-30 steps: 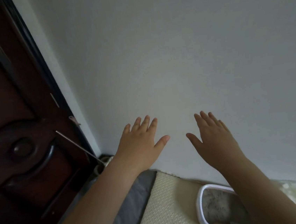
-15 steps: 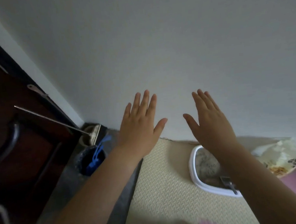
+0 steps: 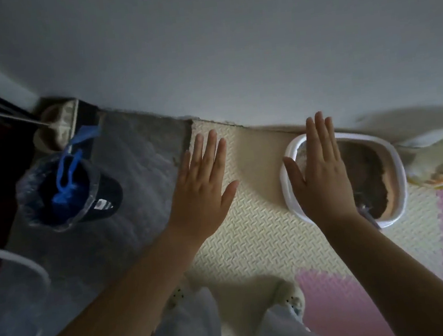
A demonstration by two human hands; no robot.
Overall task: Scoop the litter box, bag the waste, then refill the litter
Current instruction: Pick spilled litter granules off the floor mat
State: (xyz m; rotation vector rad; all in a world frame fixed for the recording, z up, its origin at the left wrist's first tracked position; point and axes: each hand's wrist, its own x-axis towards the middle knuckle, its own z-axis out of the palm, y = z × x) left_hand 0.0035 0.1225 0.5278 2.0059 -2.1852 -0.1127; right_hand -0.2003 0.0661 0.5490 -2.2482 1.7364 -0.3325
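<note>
The litter box (image 3: 400, 176), white-rimmed and holding brownish litter (image 3: 365, 169), sits on the cream foam mat (image 3: 250, 247) against the wall (image 3: 229, 44), right of centre. A grey scoop handle (image 3: 369, 214) pokes over its near rim. Your right hand (image 3: 322, 173) is spread flat in front of the box's left side, fingers straight and together, grip wide and holding nothing. Your left hand (image 3: 202, 180) is held the same way over the mat's left edge, well apart from the box, also holding nothing. A cream bag (image 3: 439, 169) lies just right of the box, along the wall. Pink mat tiles (image 3: 338, 306) adjoin the cream one nearer you. On the grey floor (image 3: 134, 177) at left stands a bin (image 3: 103, 196) lined with clear plastic, with blue ties (image 3: 68, 175) hanging into it.
</note>
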